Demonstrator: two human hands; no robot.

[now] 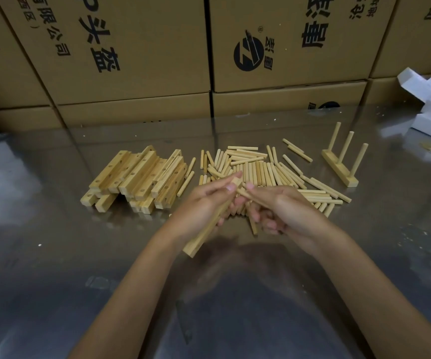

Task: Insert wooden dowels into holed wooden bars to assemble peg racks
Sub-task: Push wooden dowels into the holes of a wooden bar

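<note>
left hand (204, 203) grips a holed bar (204, 238) above the steel table (54, 255); right hand (284, 211) pinches a dowel (245, 194) at its upper end. cartons (131, 47) behind bear inverted chinese print, partly legible, and a round "z" logo (248, 54).

Pale, matt bare wood is seen in the bars (142, 177) and dowels (258, 169); the surface (54, 255) is glossy metal; the boxes (131, 47) are matt cardboard.
</note>
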